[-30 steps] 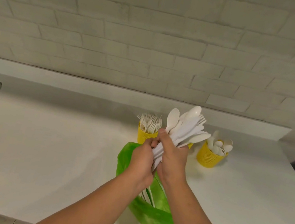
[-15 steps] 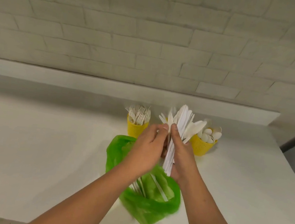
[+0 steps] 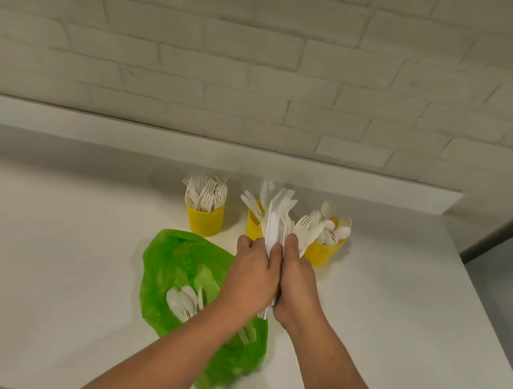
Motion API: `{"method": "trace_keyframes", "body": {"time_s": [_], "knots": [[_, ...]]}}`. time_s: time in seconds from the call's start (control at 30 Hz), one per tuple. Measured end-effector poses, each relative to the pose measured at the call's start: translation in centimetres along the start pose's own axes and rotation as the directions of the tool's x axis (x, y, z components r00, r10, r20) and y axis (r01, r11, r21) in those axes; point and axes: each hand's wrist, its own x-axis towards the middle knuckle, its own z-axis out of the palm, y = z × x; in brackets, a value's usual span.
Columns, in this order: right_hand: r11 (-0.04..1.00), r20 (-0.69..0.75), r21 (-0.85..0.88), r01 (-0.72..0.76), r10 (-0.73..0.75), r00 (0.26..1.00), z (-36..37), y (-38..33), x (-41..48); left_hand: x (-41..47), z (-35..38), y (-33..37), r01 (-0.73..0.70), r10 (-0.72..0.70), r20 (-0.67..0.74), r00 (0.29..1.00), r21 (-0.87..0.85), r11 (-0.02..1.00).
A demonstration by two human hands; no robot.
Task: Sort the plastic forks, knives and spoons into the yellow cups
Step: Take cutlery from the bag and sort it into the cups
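Observation:
A bundle of white plastic cutlery (image 3: 276, 220) stands upright between my hands, above the counter. My left hand (image 3: 250, 276) grips it from the left and my right hand (image 3: 297, 279) grips it from the right. Three yellow cups stand behind: the left cup (image 3: 203, 220) holds forks, the middle cup (image 3: 253, 225) is partly hidden by the bundle, the right cup (image 3: 322, 253) holds spoons. A green plastic bag (image 3: 179, 266) lies under my left forearm with several spoons (image 3: 182, 302) inside.
The white counter (image 3: 41, 263) runs to a raised ledge (image 3: 157, 137) under a white brick wall. The counter's right edge (image 3: 478, 298) drops off to a grey floor.
My hands have lowered the bundle and closed together on it. The view has tilted down, so more of the bag and its spoons shows.

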Motion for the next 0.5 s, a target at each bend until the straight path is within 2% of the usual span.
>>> {"method": "trace_keyframes", "body": {"time_s": [0.13,0.2,0.3,0.43,0.5], "knots": [[0.999,0.050,0.045,0.000,-0.002,0.999,-1.1,0.0,0.5,0.7,0.1,0.1,-0.057,0.058,-0.028,0.998,0.055,0.997],[0.998,0.077,0.057,0.007,-0.011,0.997,-1.7,0.2,0.9,0.9,0.1,0.2,-0.100,0.101,-0.038,0.994,0.030,0.994],[0.996,0.086,0.075,0.055,-0.062,0.994,-2.3,0.2,1.4,0.9,0.3,0.6,-0.134,0.132,-0.025,0.991,-0.059,0.989],[0.990,0.089,0.061,0.124,-0.129,0.988,-2.9,-0.2,1.8,0.9,1.3,0.8,-0.076,0.060,-0.070,0.996,-0.262,0.962],[0.988,0.103,0.037,0.149,-0.152,0.983,-3.1,-0.4,1.8,0.8,1.6,0.9,-0.083,0.055,-0.099,0.994,-0.304,0.949]]}}
